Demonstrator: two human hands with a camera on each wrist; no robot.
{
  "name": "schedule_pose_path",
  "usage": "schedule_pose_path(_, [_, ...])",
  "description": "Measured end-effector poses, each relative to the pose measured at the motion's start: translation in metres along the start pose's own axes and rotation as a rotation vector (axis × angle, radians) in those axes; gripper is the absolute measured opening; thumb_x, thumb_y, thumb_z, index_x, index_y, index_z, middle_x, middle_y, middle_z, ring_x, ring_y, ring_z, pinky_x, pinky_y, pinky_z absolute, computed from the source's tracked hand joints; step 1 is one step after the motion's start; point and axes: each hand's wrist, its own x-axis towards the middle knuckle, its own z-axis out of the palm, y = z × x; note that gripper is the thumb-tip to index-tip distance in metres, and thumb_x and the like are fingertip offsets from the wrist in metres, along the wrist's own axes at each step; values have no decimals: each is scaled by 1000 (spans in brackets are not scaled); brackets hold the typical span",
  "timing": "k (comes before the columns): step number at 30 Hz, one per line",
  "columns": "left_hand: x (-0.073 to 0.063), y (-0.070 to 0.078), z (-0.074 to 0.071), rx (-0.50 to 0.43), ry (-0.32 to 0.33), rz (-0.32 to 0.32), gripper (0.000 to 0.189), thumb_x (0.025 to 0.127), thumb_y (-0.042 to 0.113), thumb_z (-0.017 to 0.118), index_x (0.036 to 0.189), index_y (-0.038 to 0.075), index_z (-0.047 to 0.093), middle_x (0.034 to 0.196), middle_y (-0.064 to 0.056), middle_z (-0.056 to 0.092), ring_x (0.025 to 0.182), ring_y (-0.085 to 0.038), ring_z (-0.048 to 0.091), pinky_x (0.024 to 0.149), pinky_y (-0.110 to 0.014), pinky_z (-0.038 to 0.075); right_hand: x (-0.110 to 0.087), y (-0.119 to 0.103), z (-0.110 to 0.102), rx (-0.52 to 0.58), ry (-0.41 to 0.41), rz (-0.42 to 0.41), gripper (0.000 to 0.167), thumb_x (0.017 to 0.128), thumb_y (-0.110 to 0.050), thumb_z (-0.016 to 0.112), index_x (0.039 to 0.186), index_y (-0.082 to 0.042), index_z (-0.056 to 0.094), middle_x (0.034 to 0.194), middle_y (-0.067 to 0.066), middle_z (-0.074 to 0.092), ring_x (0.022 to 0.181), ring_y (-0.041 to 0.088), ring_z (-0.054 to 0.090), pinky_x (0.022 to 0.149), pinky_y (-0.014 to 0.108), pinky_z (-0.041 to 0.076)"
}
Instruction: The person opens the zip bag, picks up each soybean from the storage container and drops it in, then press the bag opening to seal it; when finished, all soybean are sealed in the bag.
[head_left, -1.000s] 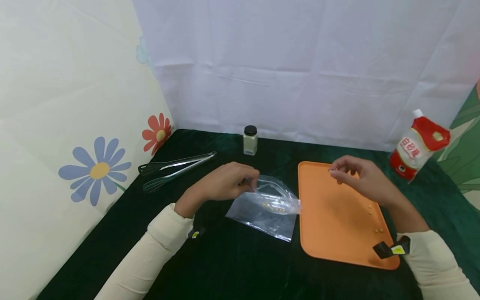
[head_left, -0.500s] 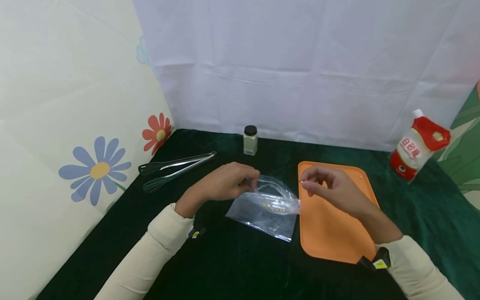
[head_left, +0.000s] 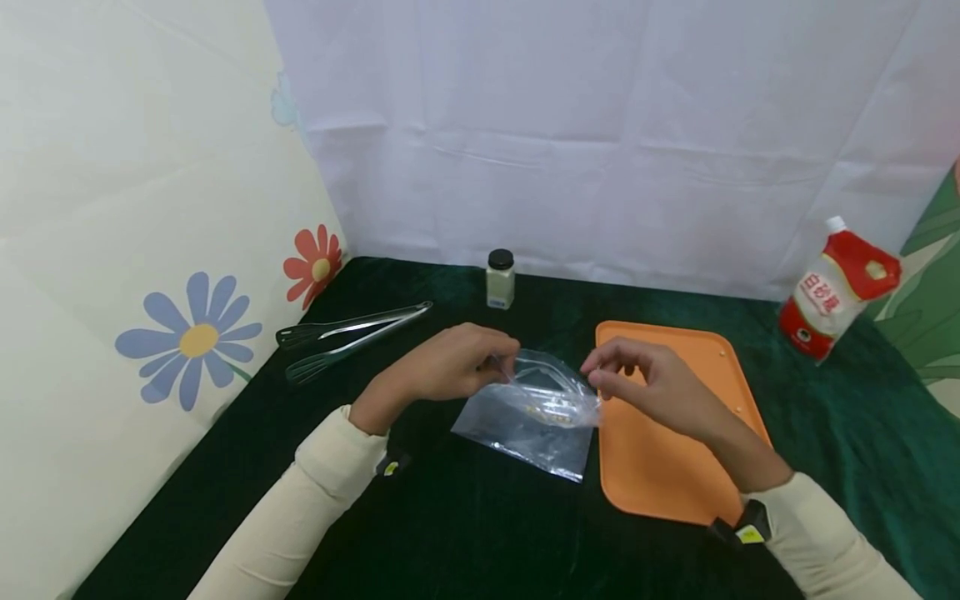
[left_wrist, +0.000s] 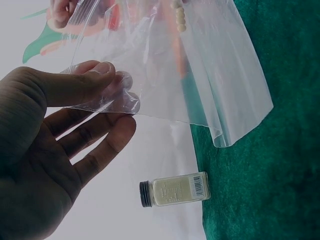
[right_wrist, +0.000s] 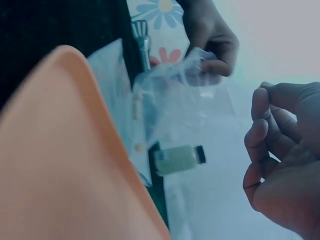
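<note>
My left hand pinches the rim of a clear zip-lock bag and holds its mouth up; thumb and fingers grip the plastic in the left wrist view. Several pale yellow beans lie in a row inside the bag. My right hand hovers at the bag's right side, over the left edge of the orange tray. Its fingers are loosely bent, and I see nothing between thumb and forefinger. A single blurred bean shows near the bag in the right wrist view.
A few beans lie along the tray's right side. Metal tongs rest at the left. A black-capped seasoning jar stands behind the bag, and a red and white sugar pouch at the far right.
My right hand has moved left from over the tray to the bag's side. The bean between its fingertips earlier is no longer seen there. My left hand and the bag have stayed put.
</note>
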Motion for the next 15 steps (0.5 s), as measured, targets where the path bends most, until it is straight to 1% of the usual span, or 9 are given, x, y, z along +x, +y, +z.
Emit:
schedule_pose_path(3, [0, 0, 0, -6, -3, 1, 18, 89, 5, 70, 89, 21, 63, 89, 8, 67, 73, -5, 57, 65, -26, 51, -4, -2, -12, -22, 42, -6, 14, 101, -29, 61, 112, -23, 67, 89, 0, 65, 86, 22, 55, 64, 34, 43])
schedule_pose_path(8, [0, 0, 0, -11, -8, 7, 16, 90, 6, 69, 90, 21, 63, 90, 2, 68, 73, -5, 57, 65, -26, 52, -13, -6, -40, -94, 125, 9, 13, 101, -31, 60, 111, -23, 67, 88, 0, 65, 85, 23, 54, 62, 35, 42])
schedule_pose_path(10, [0, 0, 0, -11, -8, 12, 16, 90, 6, 69, 90, 21, 63, 89, 3, 68, 73, -5, 57, 65, -26, 52, -16, -6, -52, -164, 131, 16, 14, 101, -31, 60, 110, -22, 67, 88, 0, 65, 83, 22, 54, 64, 34, 43])
schedule_pose_path(12, [0, 0, 0, -8, -5, 14, 16, 90, 5, 69, 89, 21, 63, 88, 4, 68, 73, -5, 57, 65, -26, 51, -20, -6, -62, -257, 124, 31, 15, 102, -32, 60, 109, -21, 68, 86, 1, 65, 81, 20, 54, 64, 33, 44])
schedule_pose_path(15, [0, 0, 1, -10, -1, 15, 17, 90, 4, 69, 89, 20, 63, 88, 7, 67, 72, -5, 57, 64, -26, 51, -24, -1, -74, -410, 71, 82, 18, 102, -35, 59, 107, -20, 68, 84, 0, 64, 77, 19, 54, 62, 32, 46])
